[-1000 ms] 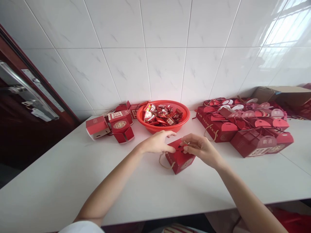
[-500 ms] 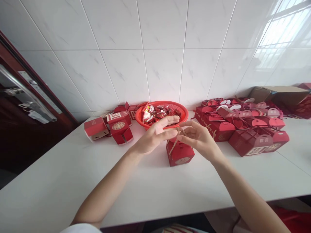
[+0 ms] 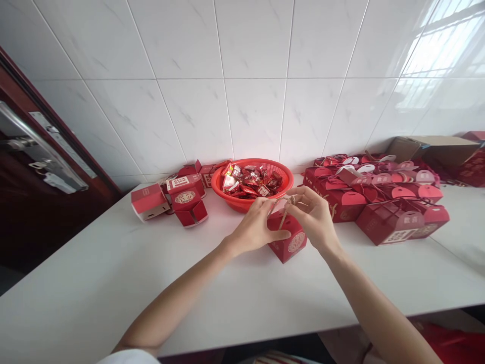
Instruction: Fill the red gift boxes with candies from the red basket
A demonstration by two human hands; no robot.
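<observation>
A small red gift box (image 3: 282,246) stands on the white table between my hands, turned so a corner faces me. My left hand (image 3: 254,230) holds its left side, the thumb across the near face and the other fingers partly hidden behind. My right hand (image 3: 311,215) is closed above the box, pinching the knotted end of a tan rope (image 3: 283,218) between thumb and fingers. The rope runs down to the box's top.
Behind the box sits a red plastic basket (image 3: 287,194) of wrapped sweets (image 3: 248,182). Several red boxes (image 3: 185,198) lie to the left. Rows of handled red boxes (image 3: 394,222) stand at right, with a cardboard box (image 3: 443,149) beyond. A tiled wall (image 3: 253,111) closes the back.
My left hand has come down from above the box onto its left side. The box has turned, and my right hand has shifted slightly right with the rope.
</observation>
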